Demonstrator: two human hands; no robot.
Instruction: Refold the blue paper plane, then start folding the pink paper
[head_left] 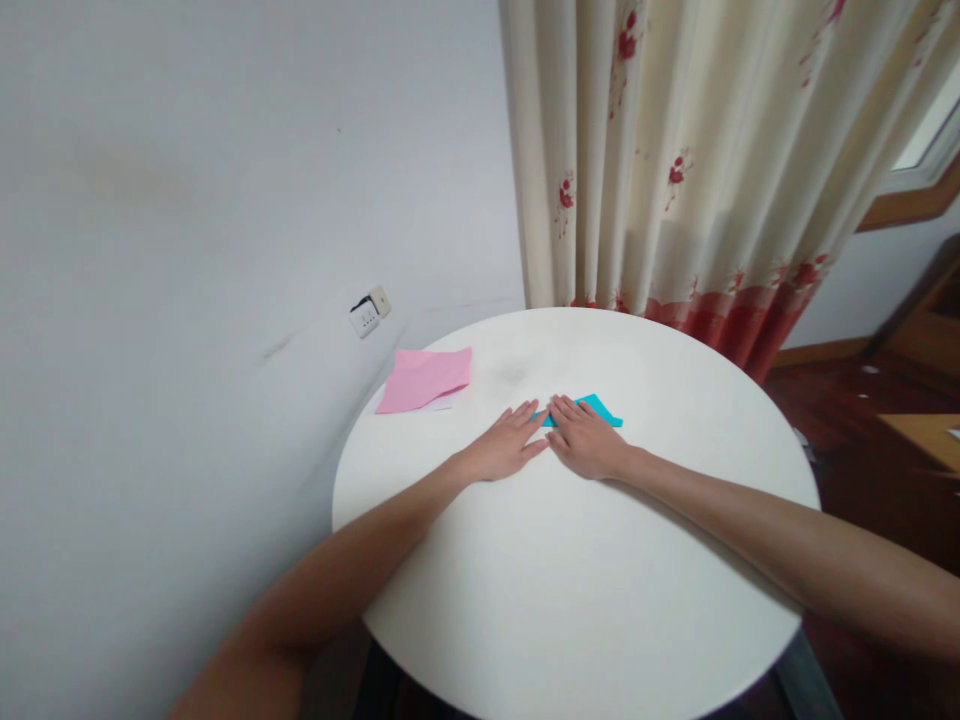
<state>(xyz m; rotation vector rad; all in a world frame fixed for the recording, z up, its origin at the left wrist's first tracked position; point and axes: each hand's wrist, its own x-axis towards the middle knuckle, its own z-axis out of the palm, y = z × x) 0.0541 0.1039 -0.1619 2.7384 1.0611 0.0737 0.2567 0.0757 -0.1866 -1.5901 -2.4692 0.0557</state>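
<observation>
A piece of bright blue folded paper (598, 407) lies flat on the white round table (570, 570). My right hand (585, 438) rests palm down over its middle, fingers stretched forward and covering much of it. Against its left end lies my left hand (508, 442), also flat, with the fingers spread and their tips at the paper's edge. The two hands nearly meet at the thumbs and forefingers. How the paper is folded under the hands is hidden.
Pink paper (426, 378) lies at the table's far left edge, with a white sheet (437, 404) partly under it. Behind stand a pale wall with a socket (364, 318) and a flowered curtain (637, 200). A wooden surface (919, 437) is at the right.
</observation>
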